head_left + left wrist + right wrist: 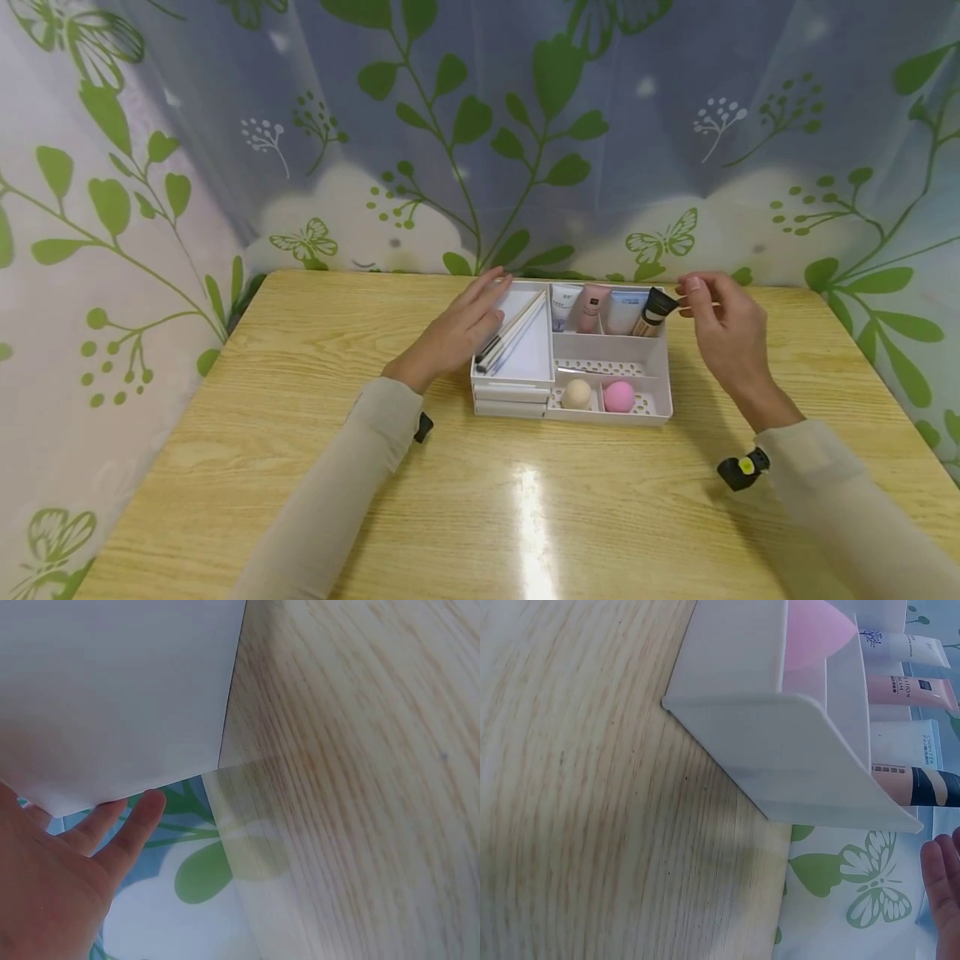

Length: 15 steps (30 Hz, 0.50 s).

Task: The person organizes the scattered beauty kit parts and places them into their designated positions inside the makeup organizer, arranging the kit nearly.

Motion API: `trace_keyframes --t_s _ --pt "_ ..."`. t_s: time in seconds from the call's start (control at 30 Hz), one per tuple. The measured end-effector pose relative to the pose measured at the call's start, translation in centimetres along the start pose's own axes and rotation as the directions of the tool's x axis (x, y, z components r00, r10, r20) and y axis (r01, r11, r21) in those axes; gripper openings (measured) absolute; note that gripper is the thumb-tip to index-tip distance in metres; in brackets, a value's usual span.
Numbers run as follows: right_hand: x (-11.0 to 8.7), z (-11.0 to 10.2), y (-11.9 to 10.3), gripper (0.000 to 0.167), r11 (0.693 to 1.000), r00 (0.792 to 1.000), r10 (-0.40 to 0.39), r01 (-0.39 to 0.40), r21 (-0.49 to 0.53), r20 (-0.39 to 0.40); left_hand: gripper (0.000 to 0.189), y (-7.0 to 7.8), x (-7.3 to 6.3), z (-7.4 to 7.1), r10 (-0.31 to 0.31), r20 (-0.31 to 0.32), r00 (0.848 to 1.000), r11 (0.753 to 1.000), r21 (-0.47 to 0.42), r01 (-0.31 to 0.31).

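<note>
A white desktop organizer (609,346) stands at the back of the table. My left hand (461,329) rests along its left edge with extended fingers; in the left wrist view the fingertips (152,801) lie near the white side wall (120,697). Several makeup brushes (513,333) lie in the left top tray. The back compartments hold a white tube (564,304), a pink tube (592,307), a pale blue tube (625,312) and a black-capped tube (651,315), which leans right. My right hand (727,333) hovers beside that cap, loosely bent and holding nothing.
In the organizer's front compartments sit a beige sponge (576,394) and a pink sponge (619,397). A thin metallic tool (576,370) lies in the middle section. Behind the wooden table (337,517) hangs a leaf-patterned curtain (480,167).
</note>
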State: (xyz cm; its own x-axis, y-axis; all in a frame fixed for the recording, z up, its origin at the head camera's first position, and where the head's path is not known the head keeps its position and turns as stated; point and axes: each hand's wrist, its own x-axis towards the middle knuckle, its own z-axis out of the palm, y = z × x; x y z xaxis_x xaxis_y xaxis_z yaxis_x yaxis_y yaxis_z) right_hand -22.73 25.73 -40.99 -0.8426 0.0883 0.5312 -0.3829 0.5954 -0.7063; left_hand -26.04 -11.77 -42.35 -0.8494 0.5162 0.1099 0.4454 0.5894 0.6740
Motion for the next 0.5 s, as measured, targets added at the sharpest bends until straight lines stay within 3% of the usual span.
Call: trace_keyframes --t_s 0.5 --pt "0.2 -1.0 1.6 0.040 0.999 0.999 0.046 -0.046 0.002 -0.029 0.059 0.1 -0.1 0.2 -0.038 0.004 0.999 0.999 0.001 0.038"
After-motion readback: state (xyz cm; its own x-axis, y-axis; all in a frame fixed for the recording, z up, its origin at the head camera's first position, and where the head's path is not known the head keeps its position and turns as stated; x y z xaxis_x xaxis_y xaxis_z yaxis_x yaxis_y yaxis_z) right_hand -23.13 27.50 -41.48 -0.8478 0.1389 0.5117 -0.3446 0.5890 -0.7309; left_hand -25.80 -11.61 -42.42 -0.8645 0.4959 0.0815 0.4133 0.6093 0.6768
